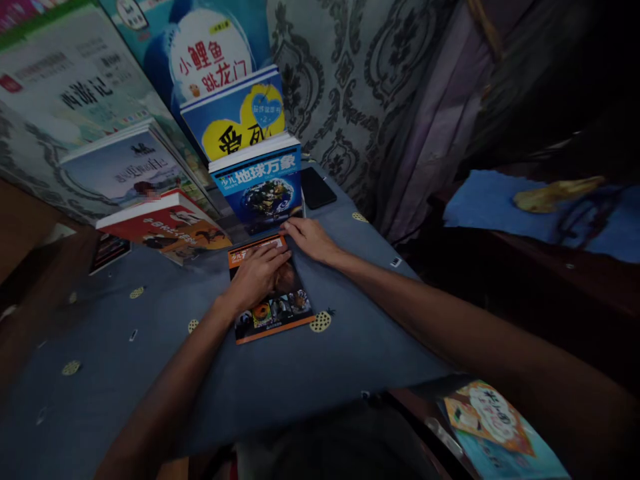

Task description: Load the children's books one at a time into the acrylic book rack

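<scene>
A black book with an orange border and small animal pictures lies flat on the cloth-covered table. My left hand rests on its upper part, fingers stretched out and hiding much of the cover. Just beyond it stands a blue book with an Earth picture, leaning back against other books. My right hand is by that blue book's lower right corner, its fingers extended towards the corner and the top edge of the black book. Whether the fingertips press on either book is hard to make out.
Behind stand a blue-and-yellow book, a teal book and a pale green book. To the left lean a red book and a light-blue book. A dark phone lies right; another book sits lower right.
</scene>
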